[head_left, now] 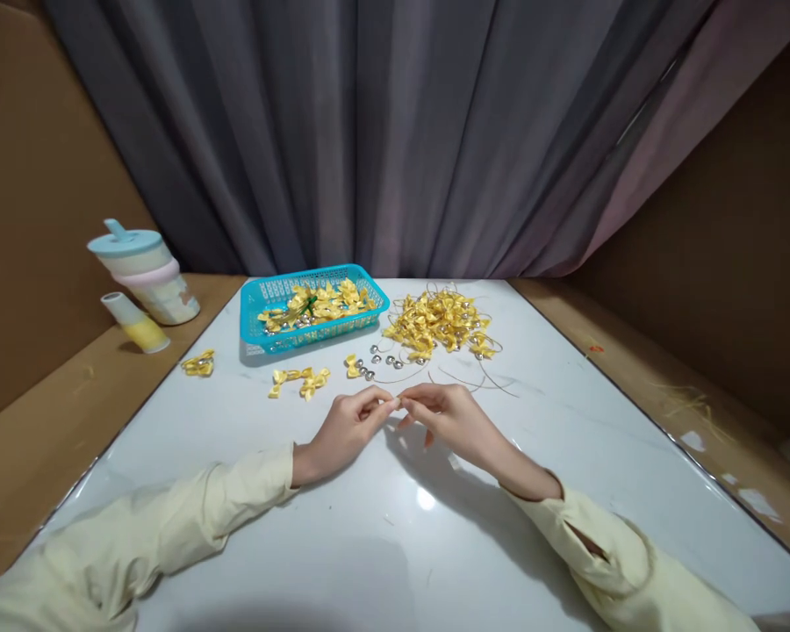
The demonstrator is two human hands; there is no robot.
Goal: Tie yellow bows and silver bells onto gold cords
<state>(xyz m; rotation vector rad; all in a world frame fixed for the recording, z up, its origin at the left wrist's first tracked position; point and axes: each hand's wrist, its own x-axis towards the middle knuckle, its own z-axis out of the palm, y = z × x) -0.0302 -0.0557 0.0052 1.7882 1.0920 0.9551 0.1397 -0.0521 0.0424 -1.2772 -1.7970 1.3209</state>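
Above the middle of the white table, my left hand (350, 428) and my right hand (457, 421) meet fingertip to fingertip. Both are closed in a pinch, and whatever sits between them is too small and covered to name. Just beyond the fingers lie several small silver bells (377, 359) and a single yellow bow (351, 367). Thin cords (485, 373) trail over the tabletop near my right hand. Further back is a heap of yellow bows (438, 320) with cords and silver bells among them. A few more yellow bows (301, 381) rest left of my left hand.
A blue basket (247, 329) with yellow bows and silver bells stands at the back left. Past the table's left edge are a lidded tumbler (148, 281) and a thread cone (135, 323). One bow cluster (198, 362) lies near that edge. A grey curtain (369, 132) hangs behind.
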